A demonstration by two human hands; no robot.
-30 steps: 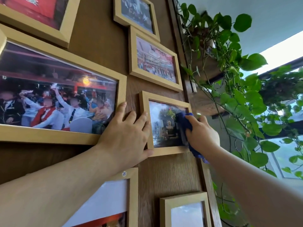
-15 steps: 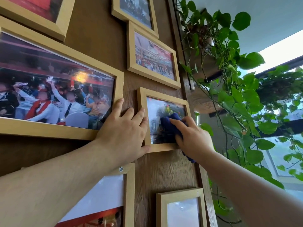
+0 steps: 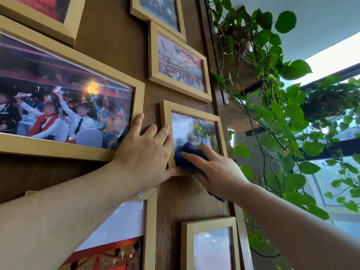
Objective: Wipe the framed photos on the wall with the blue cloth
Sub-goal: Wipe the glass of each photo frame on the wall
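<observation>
A small light-wood framed photo (image 3: 194,114) hangs on the brown wood wall (image 3: 116,45). My right hand (image 3: 218,172) presses the blue cloth (image 3: 187,154) onto the lower left part of its glass; the cloth's tail hangs below my wrist. My left hand (image 3: 144,152) lies flat on the wall, fingers spread, its fingertips against the small frame's left edge and thumb under its bottom corner. A large framed crowd photo (image 3: 64,106) sits left of that hand.
More framed photos hang above (image 3: 179,63), at the top (image 3: 159,14), below left (image 3: 124,230) and below right (image 3: 212,244). A trailing green vine plant (image 3: 272,114) hangs from wooden shelves right of the wall, close to my right arm. Windows lie behind it.
My right hand has slid the blue cloth from the frame's right side leftward and down across the glass to its lower left. My left hand has stayed on the frame's left edge.
</observation>
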